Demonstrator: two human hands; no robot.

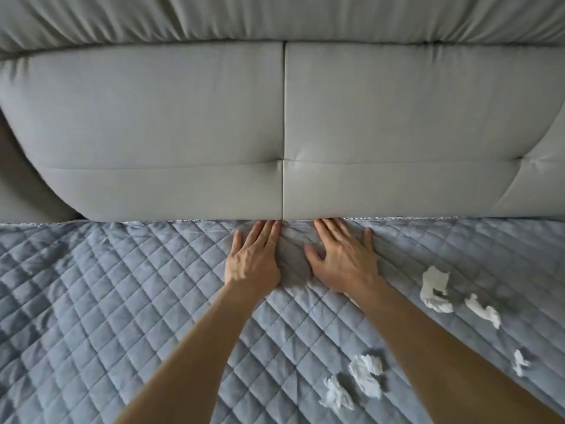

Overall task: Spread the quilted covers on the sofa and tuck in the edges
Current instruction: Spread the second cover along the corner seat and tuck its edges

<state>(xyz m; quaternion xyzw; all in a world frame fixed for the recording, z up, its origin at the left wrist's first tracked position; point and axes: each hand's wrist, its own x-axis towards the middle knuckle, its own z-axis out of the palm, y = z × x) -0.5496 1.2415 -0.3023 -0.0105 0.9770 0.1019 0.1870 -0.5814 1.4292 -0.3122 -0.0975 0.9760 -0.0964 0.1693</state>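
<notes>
Left hand (253,261) and right hand (342,261) flat, fingers extended, gripping nothing, pressing blue-grey quilted cover (122,301) at crease below grey backrest cushions (183,133); fingertips possibly tucked under. 5 crumpled tissues (434,290) at right.

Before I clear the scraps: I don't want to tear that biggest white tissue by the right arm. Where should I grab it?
Pinch the tissue at its bulky upper lump, coming from above on its right. It lies loose and crumpled on the cover, and the right hand blocks its left side.

Crumpled tissues (434,289) scattered right on quilted cover (122,301); left side clear.
</notes>
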